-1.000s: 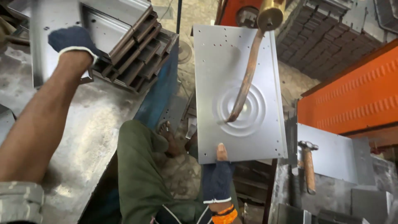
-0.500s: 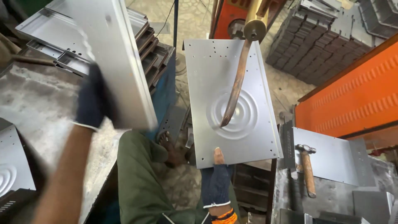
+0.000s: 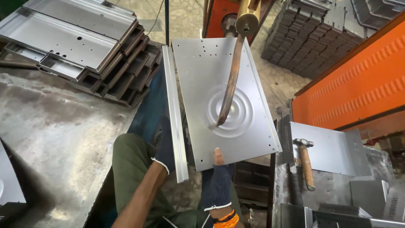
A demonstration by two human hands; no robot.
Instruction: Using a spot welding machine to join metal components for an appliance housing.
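My right hand (image 3: 218, 181), in a dark fingerless glove, grips the near edge of a flat metal panel (image 3: 202, 84) with punched holes and a pressed ring pattern. A curved copper rod (image 3: 231, 80) comes down from a brass fitting (image 3: 247, 22) onto the rings. My left hand (image 3: 165, 145), also gloved, holds a second metal panel (image 3: 174, 114) on edge, just left of the first one, so only its thin folded side shows. My green trouser leg (image 3: 130, 177) is below both.
A stack of folded metal trays (image 3: 80, 46) sits on the worn steel table (image 3: 55, 139) at left. A hammer (image 3: 306, 162) lies on a bent metal sheet (image 3: 333, 152) at right. An orange machine body (image 3: 354, 93) and dark stacked parts (image 3: 303, 33) stand behind.
My left hand lifted a panel off the stack at left and swung it over to stand on edge beside the panel under the rod. My right hand stayed put.
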